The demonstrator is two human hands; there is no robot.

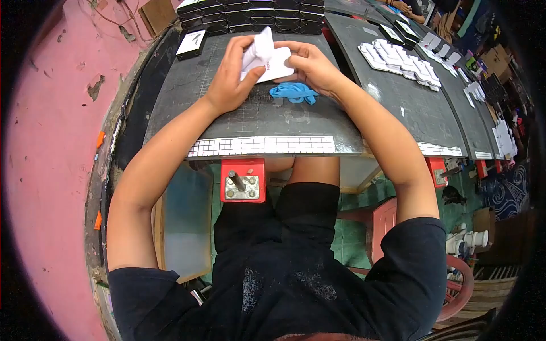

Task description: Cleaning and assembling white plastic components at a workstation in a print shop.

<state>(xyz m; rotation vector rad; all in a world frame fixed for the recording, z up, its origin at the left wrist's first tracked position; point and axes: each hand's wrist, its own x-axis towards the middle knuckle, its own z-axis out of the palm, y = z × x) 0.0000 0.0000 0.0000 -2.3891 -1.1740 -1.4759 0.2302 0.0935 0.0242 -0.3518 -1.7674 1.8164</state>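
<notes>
Above the dark work table, I hold a folded white card piece (277, 66) with rounded corners and some red print. My left hand (230, 74) is closed on its left part, with the thumb across the front and one flap standing upright. At the right edge my right hand (311, 65) pinches the same piece between thumb and fingers; some fingertips are hidden behind it. Just below the card, a crumpled light-blue strip of cloth or band (294, 92) lies on the table, close to my right hand.
Black-and-white boxes (250, 21) are stacked at the far edge, and a single box (191, 44) lies at their left. White card pieces (398, 63) sit in overlapping rows on the right-hand table. A gridded strip (261, 145) runs along the near edge, above a red bolted bracket (243, 181).
</notes>
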